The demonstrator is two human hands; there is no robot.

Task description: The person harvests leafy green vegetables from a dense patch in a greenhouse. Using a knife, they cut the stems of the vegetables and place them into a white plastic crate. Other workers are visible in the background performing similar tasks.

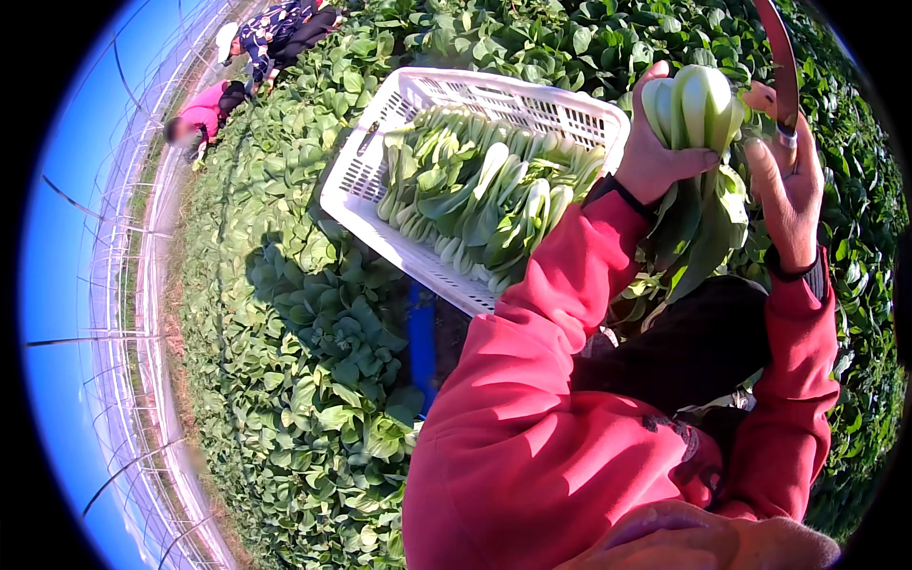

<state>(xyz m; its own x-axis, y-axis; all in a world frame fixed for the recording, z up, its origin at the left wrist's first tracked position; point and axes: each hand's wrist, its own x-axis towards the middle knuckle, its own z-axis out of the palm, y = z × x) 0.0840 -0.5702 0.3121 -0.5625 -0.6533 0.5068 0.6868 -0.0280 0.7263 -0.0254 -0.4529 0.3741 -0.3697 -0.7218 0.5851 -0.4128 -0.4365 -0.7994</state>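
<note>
My left hand (666, 153) is closed around several heads of bok choy (695, 107), their pale stem bases upward and green leaves hanging down. At the right, my right hand (787, 178) holds a curved sickle (784, 78) by its handle, of which little shows; the blade rises past the fingers toward the top rim. The thumb of my right hand is close to the bunch; whether it touches is hard to tell. Left of my hands, a white plastic crate (420, 260) holds many heads of bok choy (477, 192) in rows, some laid crosswise on top.
Leafy plants (285, 399) surround me and the crate. A blue object (422, 342), partly hidden, lies below the crate. At the upper left, one person in a dark patterned top (274, 35) and another in pink (203, 110) bend over the plants. Greenhouse frames stand beyond.
</note>
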